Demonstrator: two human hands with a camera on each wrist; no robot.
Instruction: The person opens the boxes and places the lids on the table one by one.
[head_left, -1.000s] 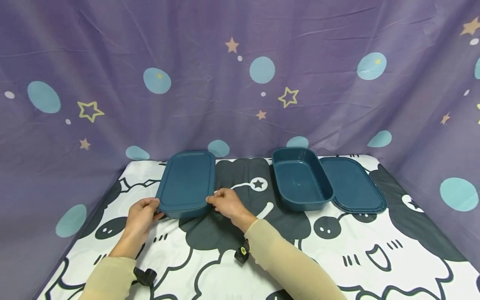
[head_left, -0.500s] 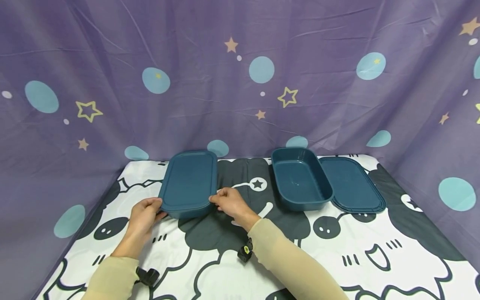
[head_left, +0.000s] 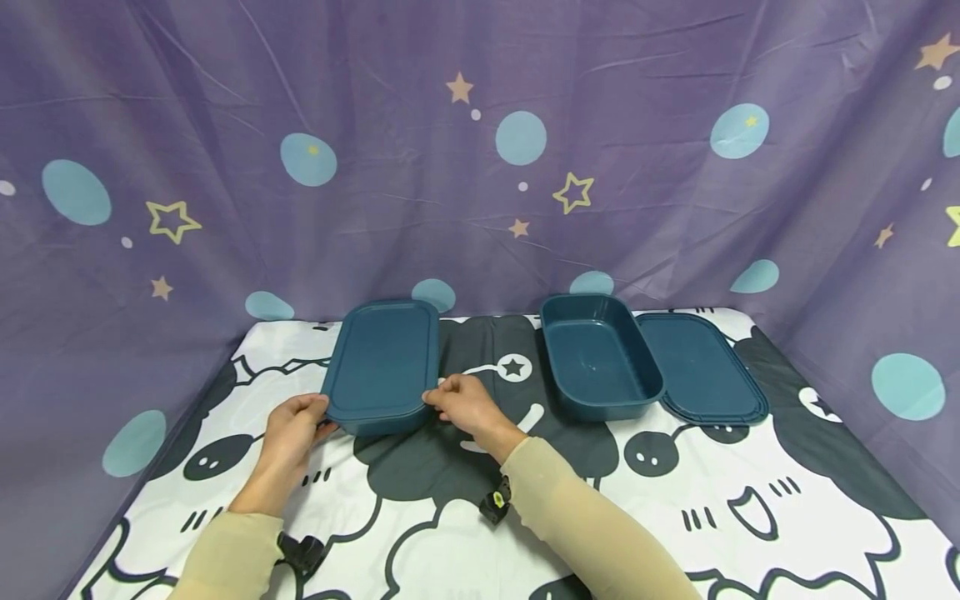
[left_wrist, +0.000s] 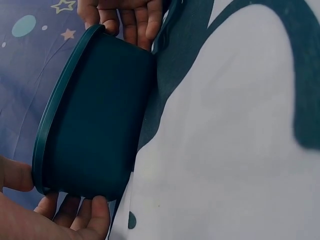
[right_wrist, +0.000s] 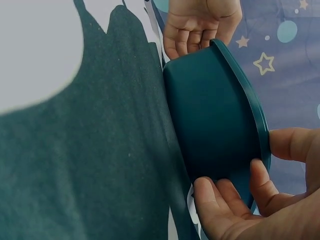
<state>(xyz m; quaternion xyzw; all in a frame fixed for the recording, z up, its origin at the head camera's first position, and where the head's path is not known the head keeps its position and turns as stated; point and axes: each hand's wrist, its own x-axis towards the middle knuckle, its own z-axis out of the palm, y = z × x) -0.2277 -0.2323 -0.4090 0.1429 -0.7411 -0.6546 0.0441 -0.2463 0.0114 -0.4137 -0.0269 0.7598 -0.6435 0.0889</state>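
A dark teal rectangular food container (head_left: 386, 358) with its lid on stands at the back left of the cloth. My left hand (head_left: 288, 425) grips its near left corner, thumb at the lid's edge and the other fingers along the side wall. At the near right corner, my right hand (head_left: 465, 406) pinches the rim the same way. The left wrist view shows the front wall of the container (left_wrist: 100, 115) between both hands, with the lid's rim (left_wrist: 50, 120) running along its top. From the right wrist, the container (right_wrist: 215, 115) sits close over the cloth.
To the right stands an open, empty teal container (head_left: 600, 358). A loose teal lid (head_left: 705, 371) lies flat beside it, partly behind its wall. Behind everything hangs a purple curtain (head_left: 405, 167) with stars. The cartoon-print cloth (head_left: 420, 542) covers the table.
Both hands have shifted the lidded container slightly to the right, keeping their grip on its near corners. The open container and loose lid stay in place.
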